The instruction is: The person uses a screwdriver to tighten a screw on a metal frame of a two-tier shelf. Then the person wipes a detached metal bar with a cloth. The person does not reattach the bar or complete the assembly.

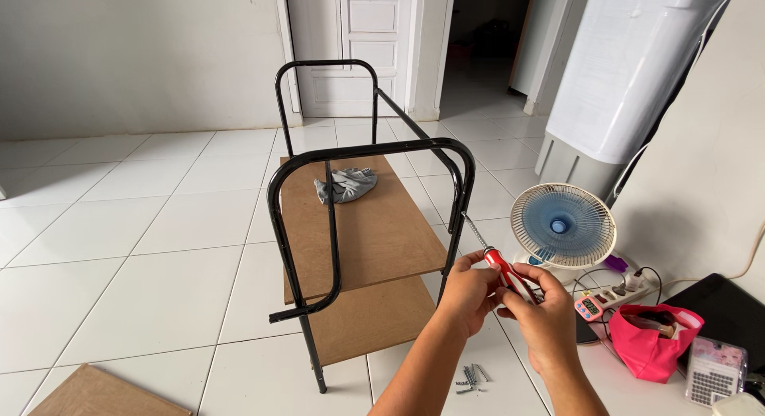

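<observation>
L hand (470, 292) & R hand (544, 311) both grip red screwdriver (504, 271); tip near black rack frame (460, 194).

A small pink timer with a pale screen (589, 307) lies beside a clear blister pack (715, 371) on the floor

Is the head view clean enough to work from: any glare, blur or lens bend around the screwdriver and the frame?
Head view: even daylight, soft shadows, no glare on the screwdriver; both hands, left hand and right hand, look sharp; the black metal frame reads crisp; wide-angle bend bows the floor tiles toward the edges; the white cooler is bright, nearly washed out.
</observation>
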